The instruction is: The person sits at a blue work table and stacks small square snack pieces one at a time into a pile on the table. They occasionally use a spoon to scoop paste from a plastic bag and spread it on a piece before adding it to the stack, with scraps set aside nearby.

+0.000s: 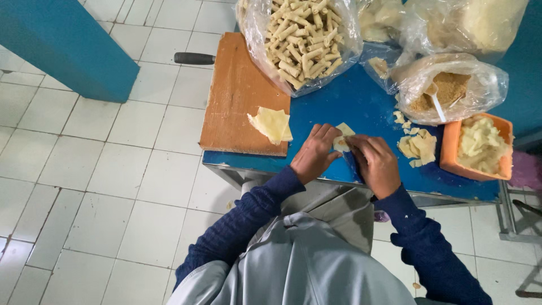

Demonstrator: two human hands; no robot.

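both hands, left hand (315, 152) and right hand (375, 164), pinch a thin pale dough wrapper (342, 137) with curled fingers above the smooth blue surface (333, 101). a limp wrapper stack (272, 125) overlaps the rough wooden board (240, 96); a crinkled clear bag holds ridged rolls (299, 39).

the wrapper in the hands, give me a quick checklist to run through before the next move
1. Both hands on the piece: ok. The left hand and right hand pinch the pale wrapper together over the blue table.
2. Filling inside the wrapper: cannot tell, the fingers cover it.
3. More wrappers at hand: ok, a stack of wrappers lies on the wooden board.
4. Filling stocked: ok, the orange tub holds pale mash.
5. Crumb bag open: ok, the crumb bag stands open with a white spoon in it.
6. Room for finished rolls: cannot tell, the bag of rolls looks quite full.
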